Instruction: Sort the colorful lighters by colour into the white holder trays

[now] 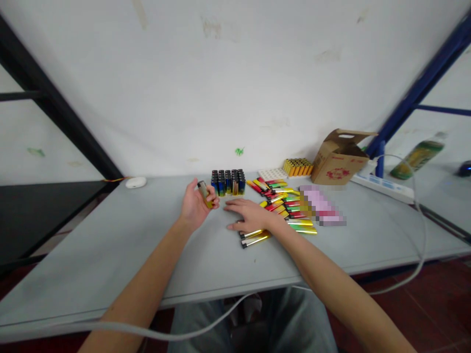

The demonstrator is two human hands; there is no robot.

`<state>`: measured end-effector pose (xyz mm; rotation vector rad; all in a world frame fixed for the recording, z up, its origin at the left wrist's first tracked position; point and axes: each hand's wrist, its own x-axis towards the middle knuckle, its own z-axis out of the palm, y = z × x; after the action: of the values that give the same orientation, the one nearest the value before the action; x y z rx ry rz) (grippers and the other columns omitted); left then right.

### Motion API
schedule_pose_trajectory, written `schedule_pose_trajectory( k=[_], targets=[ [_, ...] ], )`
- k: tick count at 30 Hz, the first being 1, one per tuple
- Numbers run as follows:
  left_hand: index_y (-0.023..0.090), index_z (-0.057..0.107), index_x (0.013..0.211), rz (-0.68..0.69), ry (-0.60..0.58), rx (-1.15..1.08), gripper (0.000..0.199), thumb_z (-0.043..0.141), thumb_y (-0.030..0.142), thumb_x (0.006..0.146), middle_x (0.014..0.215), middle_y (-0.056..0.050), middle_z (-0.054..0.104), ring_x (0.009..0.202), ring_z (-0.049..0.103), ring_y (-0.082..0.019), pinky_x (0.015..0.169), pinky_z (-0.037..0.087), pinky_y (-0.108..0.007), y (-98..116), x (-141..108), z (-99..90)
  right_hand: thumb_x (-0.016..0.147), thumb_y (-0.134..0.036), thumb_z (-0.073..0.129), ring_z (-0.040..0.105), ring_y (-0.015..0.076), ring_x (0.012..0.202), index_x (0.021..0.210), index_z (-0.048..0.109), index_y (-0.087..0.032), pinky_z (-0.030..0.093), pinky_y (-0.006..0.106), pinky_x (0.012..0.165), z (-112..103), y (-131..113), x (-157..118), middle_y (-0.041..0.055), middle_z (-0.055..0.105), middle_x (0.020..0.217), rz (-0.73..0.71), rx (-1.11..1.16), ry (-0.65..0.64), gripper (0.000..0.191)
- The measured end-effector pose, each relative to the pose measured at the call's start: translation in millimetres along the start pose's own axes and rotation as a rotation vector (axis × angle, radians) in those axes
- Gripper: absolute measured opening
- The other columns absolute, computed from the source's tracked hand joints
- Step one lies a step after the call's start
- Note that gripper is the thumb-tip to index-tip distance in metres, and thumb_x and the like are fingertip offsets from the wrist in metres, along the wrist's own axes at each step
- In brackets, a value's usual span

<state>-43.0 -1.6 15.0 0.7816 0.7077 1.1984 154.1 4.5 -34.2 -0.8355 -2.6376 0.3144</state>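
Near the middle of the table, my left hand is wrapped round a yellow and silver lighter, its dark end pointing up. My right hand lies palm down with its fingers spread, at the left edge of a loose pile of colourful lighters. Its underside is hidden. Two yellow and silver lighters lie beneath and in front of it. Behind both hands stands a block of upright dark-topped lighters, mostly blue, in several rows.
A white tray, a block of yellow-orange cylinders and an open cardboard box stand along the wall. At the right are a blurred pink item, a power strip and a bottle. A white case sits at the left.
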Motion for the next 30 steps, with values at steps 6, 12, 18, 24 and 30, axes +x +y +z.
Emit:
schedule_pose_trajectory(
  k=[6,12,18,24,30],
  targets=[
    [0.018,0.047,0.056,-0.038,-0.014,0.054,0.060,0.033,0.064,0.090,0.046,0.001,0.044,0.040,0.045,-0.011,0.035,0.031,-0.020,-5,1,1.3,0.083,-0.050,0.062,0.049,0.0313,0.129,0.132,0.055,-0.007,0.036,0.045,0.110,1,-1,0,0.0224,0.052,0.138,0.010,0.008,0.002,0.066],
    [0.016,0.047,0.050,0.022,0.012,0.093,0.067,0.035,0.071,0.087,0.036,0.003,0.032,0.030,0.028,-0.006,0.031,0.018,-0.017,-8,4,0.5,0.083,-0.050,0.063,0.049,0.0301,0.129,0.131,0.056,-0.009,0.035,0.045,0.110,2,-2,1,0.0208,0.053,0.138,0.031,0.010,0.017,0.064],
    [0.018,0.040,0.047,0.037,-0.019,0.087,0.066,0.036,0.070,0.087,0.036,0.006,0.021,0.030,0.026,-0.006,0.033,0.019,-0.018,-8,2,2.0,0.083,-0.051,0.062,0.050,0.0301,0.128,0.131,0.057,-0.009,0.035,0.044,0.109,4,-1,1,0.0201,0.054,0.137,0.030,0.007,0.025,0.063],
    [0.018,0.033,0.043,-0.008,0.002,0.110,0.069,0.029,0.069,0.090,0.035,0.006,0.018,0.028,0.018,-0.005,0.032,0.012,-0.019,-9,2,-0.2,0.084,-0.050,0.062,0.051,0.0302,0.127,0.131,0.057,-0.009,0.036,0.044,0.109,4,-1,1,0.0199,0.054,0.137,0.032,-0.007,0.029,0.063],
    [0.019,0.030,0.042,-0.018,0.062,0.141,0.068,0.029,0.066,0.091,0.036,0.006,0.017,0.027,0.017,-0.004,0.032,0.010,-0.019,-11,2,0.5,0.083,-0.049,0.063,0.051,0.0310,0.127,0.130,0.057,-0.007,0.036,0.044,0.109,3,-3,2,0.0209,0.055,0.136,0.040,-0.009,0.024,0.063]
  ],
)
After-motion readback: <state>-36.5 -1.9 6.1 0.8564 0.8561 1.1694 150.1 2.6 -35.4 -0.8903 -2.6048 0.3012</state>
